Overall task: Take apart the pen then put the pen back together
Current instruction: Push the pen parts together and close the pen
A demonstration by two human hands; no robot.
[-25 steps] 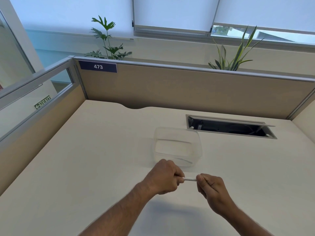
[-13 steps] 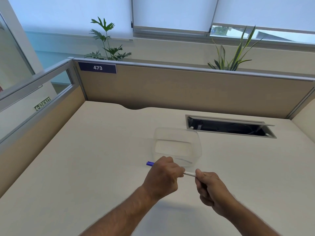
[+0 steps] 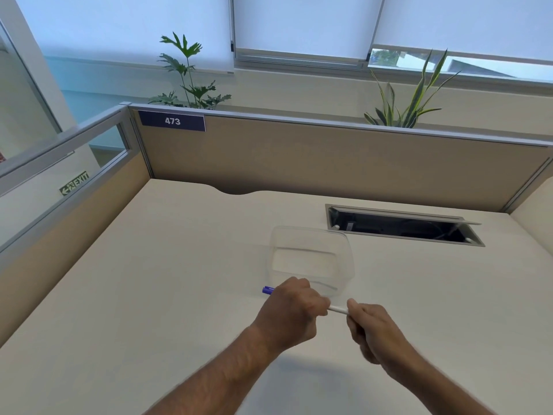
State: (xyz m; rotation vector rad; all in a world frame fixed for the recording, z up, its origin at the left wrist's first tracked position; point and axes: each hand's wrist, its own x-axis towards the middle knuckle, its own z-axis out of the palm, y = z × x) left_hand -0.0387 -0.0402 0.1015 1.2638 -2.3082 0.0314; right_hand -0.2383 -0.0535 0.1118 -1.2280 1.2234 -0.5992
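Both hands up over the beige desk [image 3: 149,280], working one pen between them. Left hand [image 3: 288,314] curled into a fist round the pen [image 3: 338,309], knuckles up, fingers wrapped over the barrel. Purple end [image 3: 267,290] poking out past the left side of that fist, pointing away toward the left. Short stretch of white barrel bridging the gap between the two hands, tilted slightly, lower on the right. Right hand [image 3: 372,330] pinching the other end, fingertips closed on it, the rest of the fingers curled under; exact grip blurred, hard to read finer than that. Pen held above the desktop, not resting on it, just in front of the container.

Clear plastic container [image 3: 311,259] just beyond the hands, sitting upright on the desk, open at the top, rounded corners. Inside, something thin and faint lying along the near wall [image 3: 324,285], too faint to name; otherwise only the see-through base showing. Left fist overlapping the container's near edge in the view, touching or not impossible to tell.

Farther back on the right, a cable hatch [image 3: 401,224] sunk in the desk, lid propped open, dark inside, contents unclear. Partition [image 3: 329,157] behind with a "473" label [image 3: 172,121], two plants [image 3: 188,79] rising past its top edge.
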